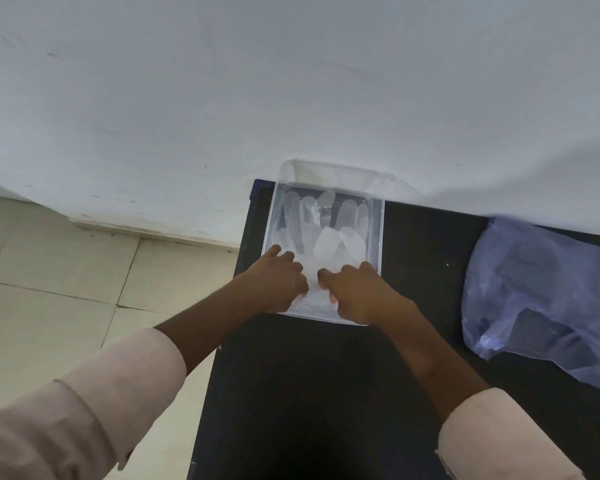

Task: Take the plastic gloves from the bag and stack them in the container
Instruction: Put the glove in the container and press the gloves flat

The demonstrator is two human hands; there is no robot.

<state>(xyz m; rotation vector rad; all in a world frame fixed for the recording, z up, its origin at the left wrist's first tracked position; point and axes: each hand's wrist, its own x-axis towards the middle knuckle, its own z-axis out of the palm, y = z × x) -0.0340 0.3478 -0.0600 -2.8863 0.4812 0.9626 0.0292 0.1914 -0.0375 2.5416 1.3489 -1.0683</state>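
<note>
In the clear container, plastic gloves flat, hands pinching their near end (left hand, right hand).

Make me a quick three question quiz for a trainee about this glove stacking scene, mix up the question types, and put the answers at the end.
1. True or false: the plastic bag lies to the left of the container.
2. Multiple choice: where are both hands? A) inside the bag B) at the near end of the container, on the gloves C) resting on the floor
3. Fill in: the container sits on a ____ coloured table.

Key
1. False; the bag lies to its right.
2. B; the left hand and right hand are curled at the gloves' near end.
3. Black.
</note>
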